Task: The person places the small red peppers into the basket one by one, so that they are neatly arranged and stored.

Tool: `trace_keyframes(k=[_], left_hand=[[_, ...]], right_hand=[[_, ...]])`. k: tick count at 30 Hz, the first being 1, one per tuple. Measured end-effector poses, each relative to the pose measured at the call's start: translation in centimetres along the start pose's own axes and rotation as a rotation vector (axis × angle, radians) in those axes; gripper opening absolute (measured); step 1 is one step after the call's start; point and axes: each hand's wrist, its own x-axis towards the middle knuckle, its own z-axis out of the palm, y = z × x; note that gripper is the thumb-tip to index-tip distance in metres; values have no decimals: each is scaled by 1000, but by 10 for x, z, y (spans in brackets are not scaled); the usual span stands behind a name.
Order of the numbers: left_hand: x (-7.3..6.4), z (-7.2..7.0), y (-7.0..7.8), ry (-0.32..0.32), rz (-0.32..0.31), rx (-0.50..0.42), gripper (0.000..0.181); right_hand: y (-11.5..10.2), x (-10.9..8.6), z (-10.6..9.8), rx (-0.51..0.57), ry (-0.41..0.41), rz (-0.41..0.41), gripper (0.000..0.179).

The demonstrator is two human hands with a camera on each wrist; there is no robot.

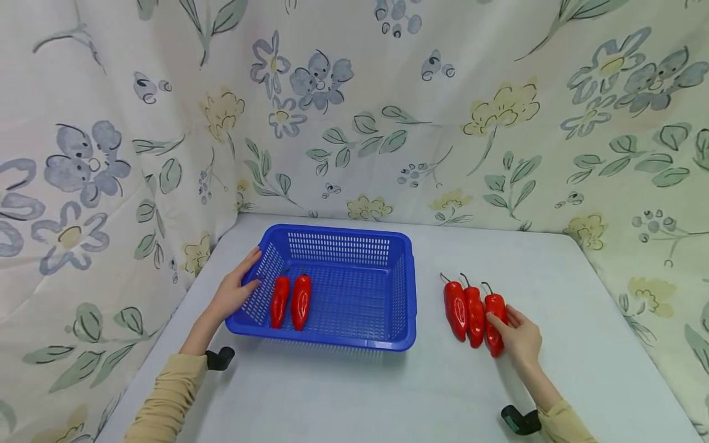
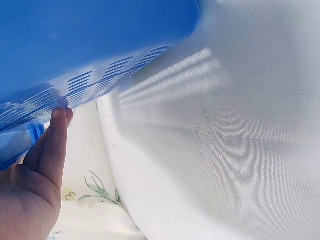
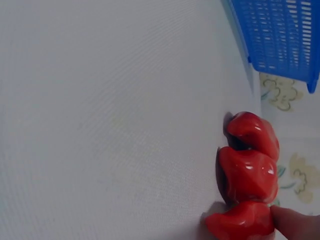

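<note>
A blue plastic basket stands on the table, with one red pepper and another red pepper lying in its left part. My left hand holds the basket's left rim, thumb over the edge and fingers along the outer wall. The left wrist view shows those fingers against the slotted side. To the basket's right, a glossy red pepper and a second red pepper lie side by side. My right hand grips the rightmost red pepper between thumb and fingers; its stem points away.
The white table carries the basket and peppers. A flowered cloth hangs behind and at both sides. A dark wrist strap piece shows on the left arm, and another wrist strap piece on the right.
</note>
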Motion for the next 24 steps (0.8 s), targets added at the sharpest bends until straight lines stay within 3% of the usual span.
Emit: trace_keyframes(k=[10, 24], left_hand=[[0, 0, 1, -6, -11, 11, 62], [1, 0, -1, -1, 6, 8, 62]], right_hand=[[-11, -5, -10, 80, 10, 28, 71], [-47, -20, -17, 183, 21, 15, 71]])
